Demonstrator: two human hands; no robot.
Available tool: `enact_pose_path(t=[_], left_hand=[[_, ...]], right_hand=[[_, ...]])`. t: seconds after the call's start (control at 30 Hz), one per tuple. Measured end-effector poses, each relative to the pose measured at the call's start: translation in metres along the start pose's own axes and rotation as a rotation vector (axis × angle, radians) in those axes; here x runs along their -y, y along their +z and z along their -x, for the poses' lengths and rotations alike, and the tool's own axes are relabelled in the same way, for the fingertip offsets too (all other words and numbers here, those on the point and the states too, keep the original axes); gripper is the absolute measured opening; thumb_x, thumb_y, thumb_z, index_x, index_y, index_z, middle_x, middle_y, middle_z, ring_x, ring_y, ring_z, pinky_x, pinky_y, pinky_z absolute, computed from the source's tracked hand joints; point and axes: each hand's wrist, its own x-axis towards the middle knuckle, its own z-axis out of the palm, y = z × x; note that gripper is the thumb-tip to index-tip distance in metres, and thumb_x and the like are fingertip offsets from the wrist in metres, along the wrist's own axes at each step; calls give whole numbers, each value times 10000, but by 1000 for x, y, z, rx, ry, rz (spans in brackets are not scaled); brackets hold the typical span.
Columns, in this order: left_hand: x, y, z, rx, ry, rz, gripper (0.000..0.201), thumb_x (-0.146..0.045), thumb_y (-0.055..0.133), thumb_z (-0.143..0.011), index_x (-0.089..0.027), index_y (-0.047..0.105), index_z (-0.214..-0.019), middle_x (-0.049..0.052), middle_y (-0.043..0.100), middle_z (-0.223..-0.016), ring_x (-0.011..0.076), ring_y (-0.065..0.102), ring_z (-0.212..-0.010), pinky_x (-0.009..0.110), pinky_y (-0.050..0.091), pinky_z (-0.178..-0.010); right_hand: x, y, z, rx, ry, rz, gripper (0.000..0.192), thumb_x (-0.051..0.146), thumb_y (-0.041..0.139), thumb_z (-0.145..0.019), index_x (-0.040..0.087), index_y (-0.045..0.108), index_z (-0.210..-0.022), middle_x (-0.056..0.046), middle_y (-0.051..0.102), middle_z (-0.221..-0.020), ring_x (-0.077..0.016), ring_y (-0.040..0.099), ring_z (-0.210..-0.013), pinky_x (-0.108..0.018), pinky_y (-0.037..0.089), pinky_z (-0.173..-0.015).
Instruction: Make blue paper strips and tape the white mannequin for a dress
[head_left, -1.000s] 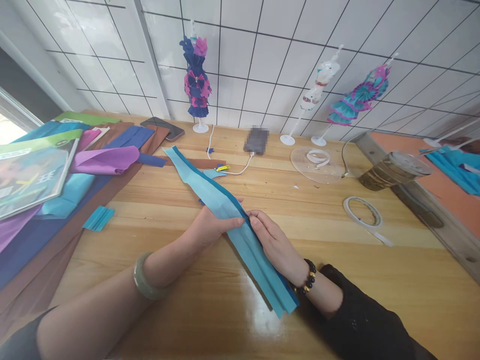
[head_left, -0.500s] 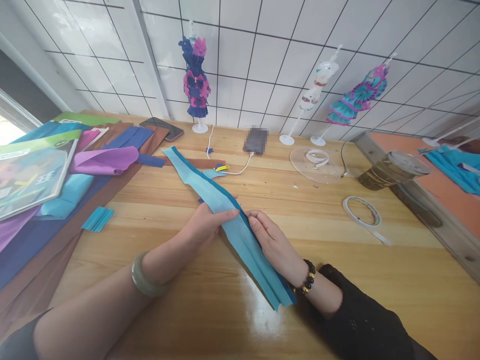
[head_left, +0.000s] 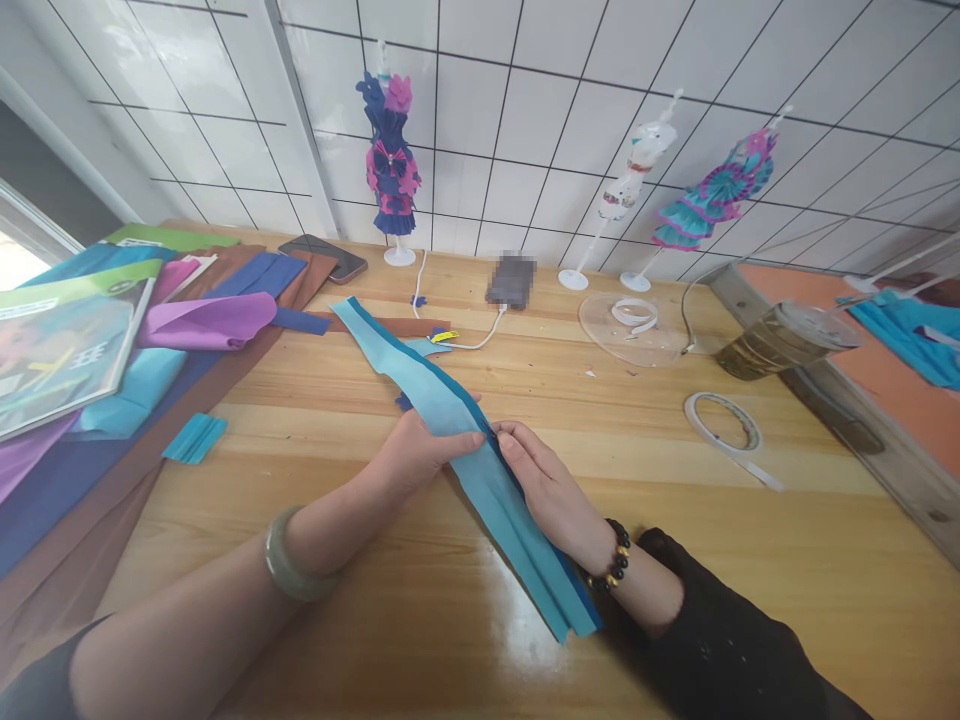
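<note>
A long light-blue strip of crepe paper (head_left: 431, 395) with a darker blue band along its far edge slants across the table from upper left to lower right. My left hand (head_left: 424, 445) grips it near the middle, thumb on top and fingers underneath. On the dark edge, my right hand (head_left: 544, 485) pinches the strip close to my left thumb, its fingers curled and closed. The two hands are nearly touching. Beyond the strip's upper part, a yellow-handled small tool (head_left: 444, 337) lies on a light-blue scrap.
Coloured paper sheets (head_left: 210, 325) and a booklet (head_left: 75, 340) pile up at left, near a folded blue piece (head_left: 195, 438). Dressed doll forms (head_left: 394, 160) stand along the tiled wall. To the right are a tape roll (head_left: 724, 420), a clear disc (head_left: 628, 340) and a cup (head_left: 784, 340).
The paper strip has slid slightly toward the lower right, its near end now lower. My left thumb has moved a little right, closer to my right fingertips.
</note>
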Motion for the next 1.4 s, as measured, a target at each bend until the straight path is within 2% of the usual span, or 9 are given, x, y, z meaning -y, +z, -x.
enact_pose_path(t=[1.23,1.4], left_hand=[[-1,1,0,-14,-8,-11,554,-267,771,-562,-169,582,-1074,62,689,-926,243,613,-915,372,464,-832],[-1,1,0,20,-19,22,547,-255,770,-568,-174,576,-1073,55,684,-912,226,616,-883,356,470,-806]], right_hand=[[-1,0,-2,-15,-6,37,234,349,356,-901,207,522,-984,-25,585,-950,-144,532,-892,-267,422,-820],[0,0,-2,-14,-8,40,209,340,353,-902,207,508,-950,-20,572,-912,-141,522,-870,-264,419,-804]])
